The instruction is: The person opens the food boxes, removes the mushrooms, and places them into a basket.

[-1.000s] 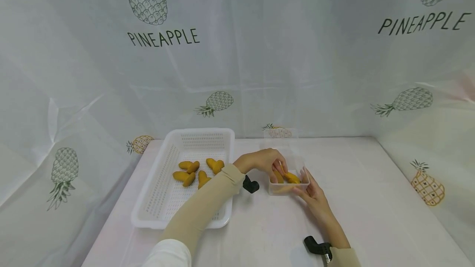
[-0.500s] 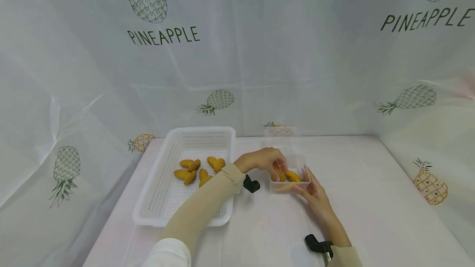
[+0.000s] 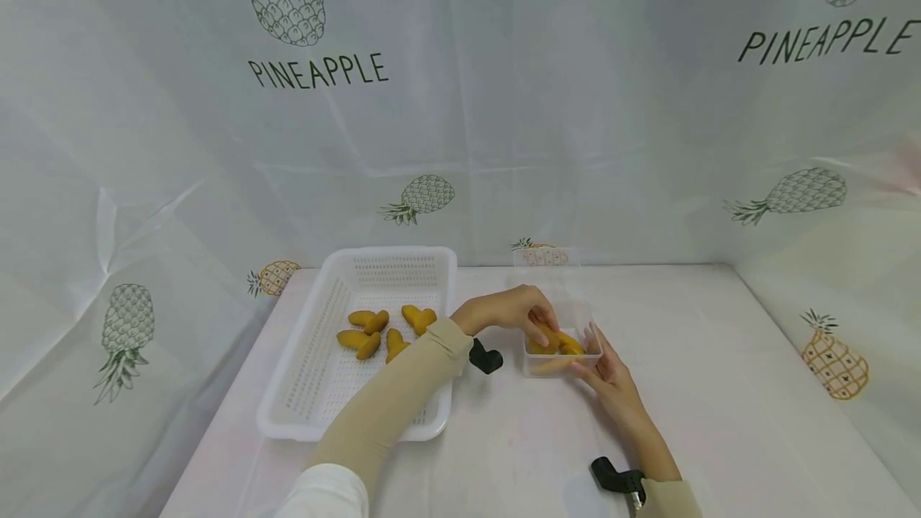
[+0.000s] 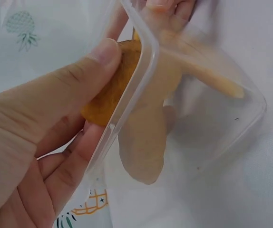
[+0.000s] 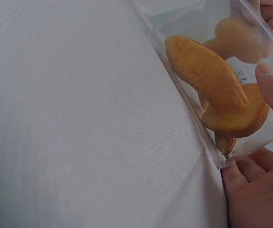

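In the head view my left hand reaches into a clear plastic box. Its thumb and fingers pinch an orange-brown mushroom by the rounded cap, seen close up in the left wrist view at the box rim. My right hand grips the right side of that box, thumb near the front and fingers along the side. Another mushroom lies inside, its thick stem and cap visible through the clear wall in the right wrist view. The box's transparent lid stands open at the back.
A white perforated basket stands at the left with several mushrooms in it, partly hidden by the left sleeve. Black wrist mounts sit by the hands. Behind the white table hangs a pineapple-print sheet.
The left hand shifts the pinched mushroom slightly within the box, beside the other mushroom. The right hand keeps its place on the box, and the basket's mushrooms stay put.
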Tool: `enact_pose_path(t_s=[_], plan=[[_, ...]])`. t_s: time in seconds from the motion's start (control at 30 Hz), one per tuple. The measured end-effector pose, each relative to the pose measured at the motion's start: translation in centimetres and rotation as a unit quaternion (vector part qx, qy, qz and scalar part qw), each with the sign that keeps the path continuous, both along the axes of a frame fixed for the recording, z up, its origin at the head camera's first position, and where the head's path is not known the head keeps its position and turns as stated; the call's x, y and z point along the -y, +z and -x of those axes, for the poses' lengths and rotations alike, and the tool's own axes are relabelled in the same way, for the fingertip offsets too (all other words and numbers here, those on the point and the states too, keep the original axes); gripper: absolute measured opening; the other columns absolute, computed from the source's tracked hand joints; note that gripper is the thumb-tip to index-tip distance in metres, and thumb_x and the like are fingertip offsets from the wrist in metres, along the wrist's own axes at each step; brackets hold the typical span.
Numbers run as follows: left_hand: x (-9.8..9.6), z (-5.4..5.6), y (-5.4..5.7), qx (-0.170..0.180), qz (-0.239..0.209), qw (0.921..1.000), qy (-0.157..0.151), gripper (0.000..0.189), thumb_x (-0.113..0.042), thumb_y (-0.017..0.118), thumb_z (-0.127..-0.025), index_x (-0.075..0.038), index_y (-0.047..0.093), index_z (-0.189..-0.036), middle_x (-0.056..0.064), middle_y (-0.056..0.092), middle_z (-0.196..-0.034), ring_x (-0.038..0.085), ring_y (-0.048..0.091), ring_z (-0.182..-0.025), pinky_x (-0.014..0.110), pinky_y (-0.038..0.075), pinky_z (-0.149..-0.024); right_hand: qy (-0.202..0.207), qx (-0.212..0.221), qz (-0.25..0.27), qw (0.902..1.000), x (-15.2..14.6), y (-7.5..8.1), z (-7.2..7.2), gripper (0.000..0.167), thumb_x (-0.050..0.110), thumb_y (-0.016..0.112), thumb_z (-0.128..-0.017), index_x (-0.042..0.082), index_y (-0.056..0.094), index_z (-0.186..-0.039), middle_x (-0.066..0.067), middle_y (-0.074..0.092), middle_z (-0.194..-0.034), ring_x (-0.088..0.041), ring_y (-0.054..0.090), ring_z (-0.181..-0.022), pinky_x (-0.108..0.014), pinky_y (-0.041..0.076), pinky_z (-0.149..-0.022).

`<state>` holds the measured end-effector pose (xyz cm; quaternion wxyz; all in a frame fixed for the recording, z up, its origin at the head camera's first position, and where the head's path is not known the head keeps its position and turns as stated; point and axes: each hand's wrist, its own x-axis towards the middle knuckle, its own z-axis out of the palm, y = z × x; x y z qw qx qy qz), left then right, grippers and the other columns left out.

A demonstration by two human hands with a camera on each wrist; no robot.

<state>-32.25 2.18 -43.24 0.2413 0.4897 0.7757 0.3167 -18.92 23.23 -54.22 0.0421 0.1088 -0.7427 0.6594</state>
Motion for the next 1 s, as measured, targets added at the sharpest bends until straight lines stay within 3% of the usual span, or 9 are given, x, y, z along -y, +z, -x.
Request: enact_pose_path(t_s=[0.3, 0.47, 0.63, 0.83, 1.0], plan=[[0.9, 0.2, 0.1, 0.035, -0.042, 0.9982, 0.023, 0.028, -0.008, 0.079, -0.086, 0.0, 0.074, -0.111, 0.005, 0.074, -0.106, 0.003, 0.066, -0.094, 0.019, 0.053, -0.088, -0.005, 0.01, -0.015, 0.9998, 0.0, 0.1, -0.1, 0.083, 0.004, 0.065, -0.097, 0.013, 0.013, -0.161, -0.03, 0.013, -0.16, -0.05, 0.017, -0.144, -0.006, 0.034, -0.097], [1.4, 0.2, 0.5, 0.051, -0.068, 0.9952, 0.048, 0.028, -0.011, 0.076, -0.089, -0.001, 0.073, -0.115, 0.003, 0.074, -0.107, 0.005, 0.067, -0.095, 0.022, 0.054, -0.087, -0.003, 0.006, -0.01, 0.9999, -0.1, -0.2, 0.1, 0.082, 0.005, 0.064, -0.097, 0.009, 0.012, -0.161, -0.03, 0.012, -0.16, -0.051, 0.018, -0.143, -0.006, 0.036, -0.097], [1.8, 0.0, 0.6, 0.087, -0.116, 0.9869, 0.072, 0.028, -0.007, 0.074, -0.09, 0.001, 0.072, -0.117, 0.006, 0.073, -0.111, 0.009, 0.069, -0.097, 0.026, 0.056, -0.086, 0.0, 0.011, -0.002, 0.9999, 0.0, -0.1, 0.1, 0.081, 0.005, 0.063, -0.098, 0.008, 0.012, -0.161, -0.031, 0.01, -0.16, -0.052, 0.018, -0.142, -0.007, 0.039, -0.096], [2.4, -0.5, 1.1, 0.12, -0.138, 0.9759, 0.119, 0.032, -0.014, 0.073, -0.093, -0.004, 0.07, -0.123, 0.0, 0.072, -0.116, 0.008, 0.067, -0.103, 0.026, 0.056, -0.088, -0.001, 0.008, -0.005, 1.0, -0.1, 0.0, 0.0, 0.082, 0.004, 0.064, -0.097, 0.007, 0.012, -0.16, -0.032, 0.013, -0.159, -0.051, 0.019, -0.142, -0.007, 0.039, -0.095], [3.0, -1.2, 1.9, 0.159, -0.176, 0.9628, 0.13, 0.033, -0.011, 0.07, -0.095, -0.001, 0.067, -0.126, 0.005, 0.07, -0.12, 0.015, 0.068, -0.106, 0.031, 0.055, -0.091, -0.001, 0.004, -0.003, 1.0, -0.1, -0.1, 0.1, 0.082, 0.003, 0.064, -0.097, 0.006, 0.012, -0.16, -0.03, 0.012, -0.16, -0.05, 0.018, -0.143, -0.007, 0.037, -0.097]])
